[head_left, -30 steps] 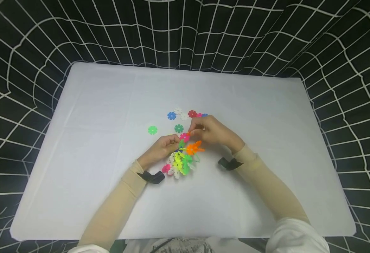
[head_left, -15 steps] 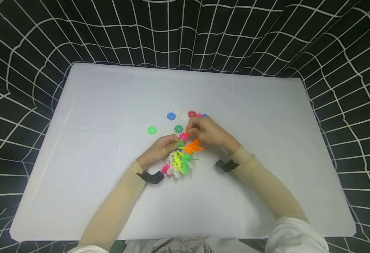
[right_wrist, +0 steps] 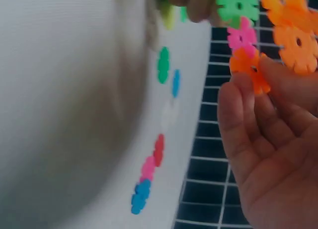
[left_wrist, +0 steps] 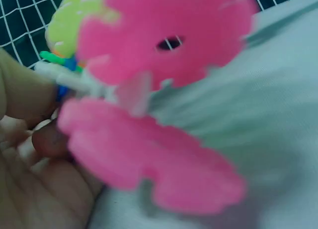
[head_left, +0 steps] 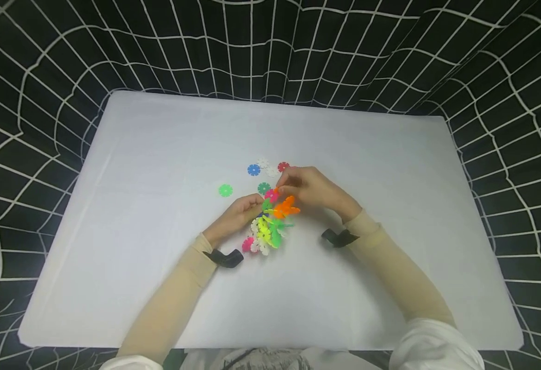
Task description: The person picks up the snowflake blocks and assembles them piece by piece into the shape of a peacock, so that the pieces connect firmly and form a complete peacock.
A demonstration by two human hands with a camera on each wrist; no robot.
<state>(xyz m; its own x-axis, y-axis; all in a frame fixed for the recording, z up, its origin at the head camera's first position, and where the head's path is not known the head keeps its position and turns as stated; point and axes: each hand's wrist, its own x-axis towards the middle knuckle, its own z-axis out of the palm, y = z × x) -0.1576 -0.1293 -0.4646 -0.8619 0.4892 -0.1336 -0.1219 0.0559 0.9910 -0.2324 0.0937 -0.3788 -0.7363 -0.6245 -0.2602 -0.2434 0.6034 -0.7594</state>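
My left hand (head_left: pixel 239 216) grips a cluster of interlocked plastic snowflake discs (head_left: pixel 263 234) in yellow, green, white, pink and orange. Two pink discs (left_wrist: pixel 164 40) of that cluster loom large in the left wrist view. With thumb and fingers, my right hand (head_left: pixel 314 190) pinches an orange snowflake disc (right_wrist: pixel 251 70) at the cluster's upper end. This disc meets a pink disc (right_wrist: pixel 242 37), which joins a green one (right_wrist: pixel 238 6). More orange discs (head_left: pixel 286 207) stick out on the cluster's right side. Part of the cluster is hidden behind my left fingers.
Loose snowflake discs lie on the white table (head_left: pixel 168 133) beyond my hands: light green (head_left: pixel 226 190), dark green (head_left: pixel 263 188), blue (head_left: pixel 254 169), red (head_left: pixel 283 166) and white (head_left: pixel 272 171). Further pink and blue discs (right_wrist: pixel 141 195) show in the right wrist view. Dark netting-covered walls (head_left: pixel 270 51) surround the table.
Both hands still hold the cluster and the orange disc. The cluster has tilted and shifted slightly upward in the head view, and the head view itself has moved a little.
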